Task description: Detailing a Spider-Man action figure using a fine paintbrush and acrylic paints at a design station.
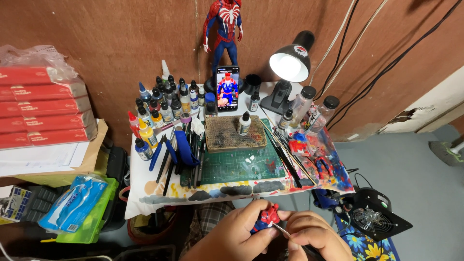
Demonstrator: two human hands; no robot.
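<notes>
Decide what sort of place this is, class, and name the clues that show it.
Probably a hobbyist's model-painting bench at home: rows of small paint bottles, a green cutting mat on a paint-smeared table, and the left hand holding a red-and-blue figure part against the right hand's thin tool.

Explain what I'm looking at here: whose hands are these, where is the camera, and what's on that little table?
There is no machine here. One camera sits on a person's head, looking down. At the bottom, the left hand grips a small red and blue figure part; the right hand holds a thin metal tool against it. Ahead stands a paint-splattered white table with a green cutting mat, many small paint bottles, dark brushes, a lit black desk lamp and an upright phone.
</notes>
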